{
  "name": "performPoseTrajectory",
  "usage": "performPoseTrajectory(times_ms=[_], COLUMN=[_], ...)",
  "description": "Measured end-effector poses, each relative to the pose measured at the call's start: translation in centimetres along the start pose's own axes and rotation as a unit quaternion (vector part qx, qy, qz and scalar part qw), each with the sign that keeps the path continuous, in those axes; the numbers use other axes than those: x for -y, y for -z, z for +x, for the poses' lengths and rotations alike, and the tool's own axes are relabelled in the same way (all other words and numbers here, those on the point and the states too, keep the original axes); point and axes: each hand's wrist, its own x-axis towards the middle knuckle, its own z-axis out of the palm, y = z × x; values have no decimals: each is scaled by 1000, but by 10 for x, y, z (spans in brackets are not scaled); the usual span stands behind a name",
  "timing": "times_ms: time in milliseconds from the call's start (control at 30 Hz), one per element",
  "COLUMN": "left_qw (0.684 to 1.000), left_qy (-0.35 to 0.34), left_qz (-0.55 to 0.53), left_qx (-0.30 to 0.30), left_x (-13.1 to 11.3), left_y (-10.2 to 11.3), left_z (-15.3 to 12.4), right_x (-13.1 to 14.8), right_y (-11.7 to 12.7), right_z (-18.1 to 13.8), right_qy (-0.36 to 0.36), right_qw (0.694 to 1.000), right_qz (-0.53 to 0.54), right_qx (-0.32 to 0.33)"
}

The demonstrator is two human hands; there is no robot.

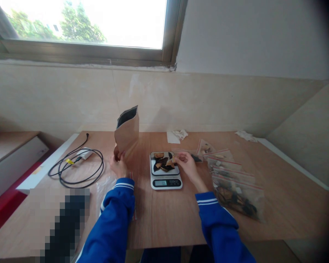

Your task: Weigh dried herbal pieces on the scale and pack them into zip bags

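Observation:
A brown kraft paper pouch [127,133] with a dark, open mouth stands on the left. My left hand [118,166] has its fingers closed at the pouch's lower corner, partly hiding what they grip. Near the middle sits a white kitchen scale [152,182] with a lit display, its figures too small to read. Dark and tan dried slices [164,163] lie heaped on its plate. At the plate's right edge my right hand [188,164] pinches a tan dried slice [175,160] between thumb and fingers.
Several red-edged zip bags of dried pieces [235,197] overlap on the right. A clear plastic bag [105,186] lies under my left forearm. A coiled black cable [60,175] with a white adapter [84,153] is at left. Crumpled tissue [181,134] lies by the wall.

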Motion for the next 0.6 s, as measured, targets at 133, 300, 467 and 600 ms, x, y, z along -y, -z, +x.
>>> performPoseTrajectory(times_ms=[133, 300, 467, 600], left_qw=[1000, 1000, 999, 998], left_qy=[-7, -2, -24, -29], left_qz=[-16, -30, -45, -51], left_qx=[1, -3, 7, 11], left_x=[-1, 3, 8, 8], left_y=[0, -2, -4, -5], left_z=[-1, 0, 1, 1], right_x=[-1, -5, -7, -7], right_y=[4, 5, 2, 3], right_z=[2, -2, -6, -2], right_qy=[-9, -6, 42, 77], right_qw=[999, 999, 993, 982], right_qz=[-1, -35, -103, -166], right_qx=[-37, 5, 50, 52])
